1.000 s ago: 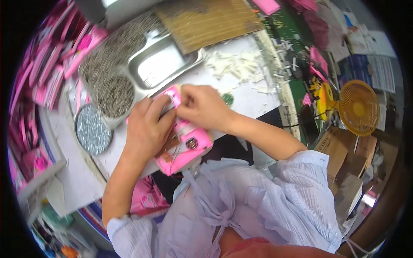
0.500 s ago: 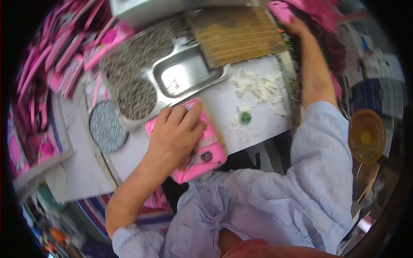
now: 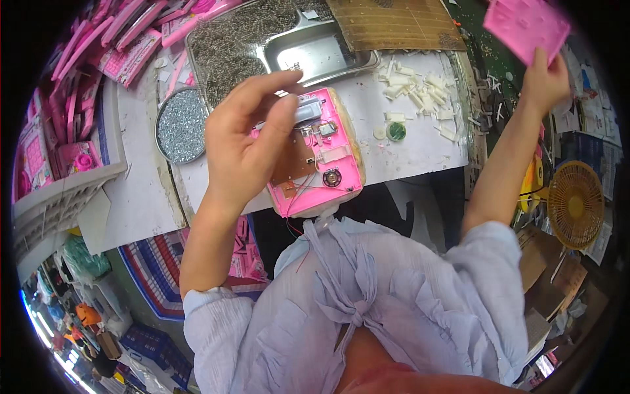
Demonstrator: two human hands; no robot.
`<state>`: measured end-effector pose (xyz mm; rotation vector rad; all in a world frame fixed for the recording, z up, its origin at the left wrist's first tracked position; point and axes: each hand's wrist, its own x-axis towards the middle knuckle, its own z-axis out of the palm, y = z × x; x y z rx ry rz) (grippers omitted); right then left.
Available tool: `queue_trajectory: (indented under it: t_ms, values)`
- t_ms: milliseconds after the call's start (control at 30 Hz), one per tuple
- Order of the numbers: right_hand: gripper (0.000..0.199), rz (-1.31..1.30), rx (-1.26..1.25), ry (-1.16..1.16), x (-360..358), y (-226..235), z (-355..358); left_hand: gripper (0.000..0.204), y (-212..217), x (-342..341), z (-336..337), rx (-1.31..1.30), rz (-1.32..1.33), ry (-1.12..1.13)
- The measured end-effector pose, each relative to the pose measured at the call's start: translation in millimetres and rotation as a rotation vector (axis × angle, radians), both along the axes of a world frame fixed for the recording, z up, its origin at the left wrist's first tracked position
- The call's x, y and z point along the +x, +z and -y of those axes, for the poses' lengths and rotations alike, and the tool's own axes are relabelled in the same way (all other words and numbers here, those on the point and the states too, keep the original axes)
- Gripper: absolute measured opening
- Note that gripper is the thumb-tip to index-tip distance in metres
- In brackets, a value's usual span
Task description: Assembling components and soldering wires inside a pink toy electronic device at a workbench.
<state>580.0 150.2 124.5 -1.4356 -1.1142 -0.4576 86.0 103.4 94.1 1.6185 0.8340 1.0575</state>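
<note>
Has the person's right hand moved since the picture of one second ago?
Yes, to the right. The right hand was left of the white pieces, at the pink casing; now it is right of them, holding a pink panel.

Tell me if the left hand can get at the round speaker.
Likely yes: the left hand is nearby, over the left side of the pink housing, and nothing covers the round speaker.

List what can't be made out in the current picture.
All in the head view:
- Left part of the pink plastic housing with wired parts: hidden by the left hand; whether fingertips touch it is unclear.
- Top of the flat pink plastic panel in the right hand: cut off by the upper edge.
- Far end of the brown corrugated cardboard sheet: likewise cut off.
- Small grey metal pieces: too tiny to tell apart.
</note>
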Motion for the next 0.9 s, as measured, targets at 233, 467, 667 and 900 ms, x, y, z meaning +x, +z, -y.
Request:
queue_trajectory:
  t_ms: [233, 467, 667, 900]
  values:
    - [0.037, 0.317, -0.296, 0.686, -283, 7, 84, 0.05, 12, 36, 16, 0.097, 0.018, 0.085]
    - [0.054, -0.792, -0.638, 1.279, -262, -19, 81, 0.038, 13, -18, 18, -0.515, 0.529, 0.057]
    - [0.059, -0.351, -0.921, 0.894, -264, -51, 150, 0.075, -24, -21, 59, -0.226, -0.296, 0.234]
    - [0.056, -0.011, -0.937, 0.849, -261, -81, 161, 0.081, -49, -20, 78, 0.028, -0.586, 0.268]
